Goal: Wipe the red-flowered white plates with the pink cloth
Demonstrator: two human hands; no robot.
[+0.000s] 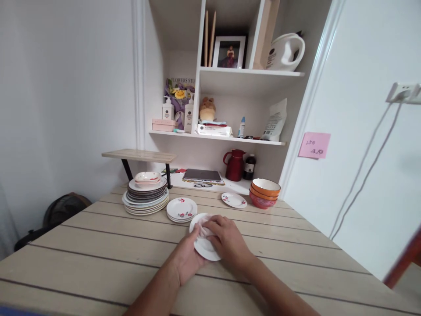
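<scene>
A small white plate (208, 250) is held tilted over the middle of the table by my left hand (189, 256), thumb on its rim and fingers underneath. My right hand (226, 239) presses a crumpled pale cloth or tissue (203, 227) against the plate's face; its fingers are bent over it. Just beyond, to the left, lies a short stack of white flowered plates (182, 208). A single flowered plate (234, 200) lies farther off to the right.
A tall stack of plates (145, 206) topped by small dishes (148, 177) stands back left, near a raised wooden shelf (140, 155). Stacked bowls (265, 193) sit back right. Behind are a red jug (234, 166), dark bottle (249, 167), laptop (203, 175) and glasses (203, 185).
</scene>
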